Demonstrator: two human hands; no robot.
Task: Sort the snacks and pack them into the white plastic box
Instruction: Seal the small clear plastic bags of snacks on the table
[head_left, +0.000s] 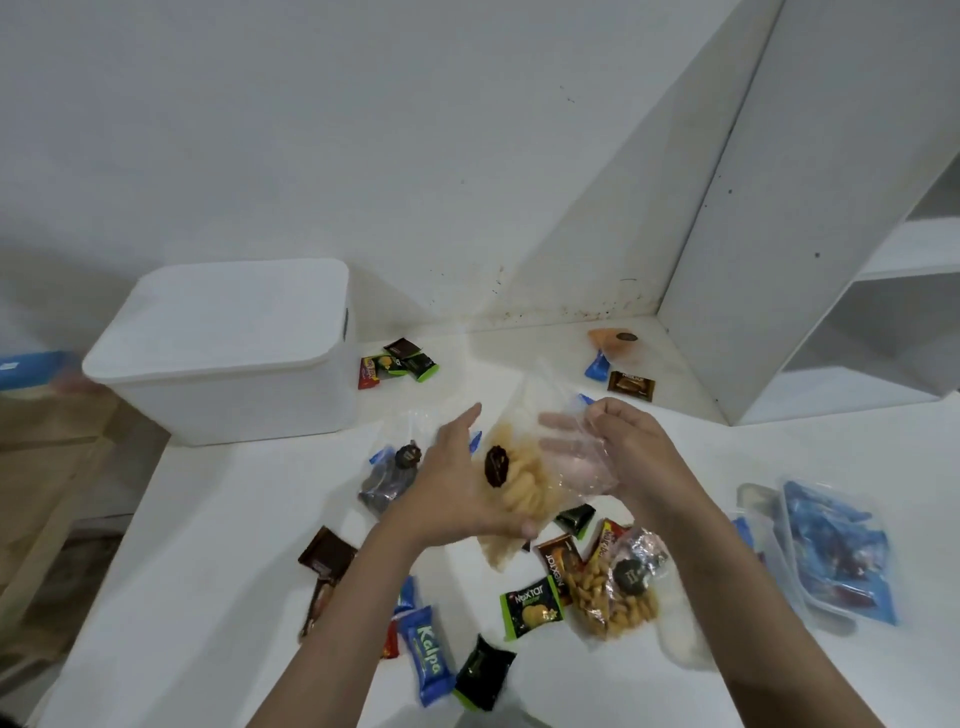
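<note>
Nearest us, bottom centre of the frame, loose snacks litter the bench (675, 691): a blue Kalpa bar (427, 656), a green Nextar pack (531, 607) and a peanut bag (613, 592). We'd flag the risk here: these sit close under both forearms, so a sweep could knock them off the near edge.

Mid-frame, the left hand (457, 488) clasps a clear bag of pale crackers (519, 488), fingers (462, 421) mostly straight, thumb underneath. The right hand (628, 457) curls around crinkled clear plastic, likely the same bag's top; motion blur, so we cannot tell. A loose hold on slippery film could let it slide out.

Upper left, the white plastic box (228, 358) stands well apart with its lid on, so nothing can go in yet.
</note>
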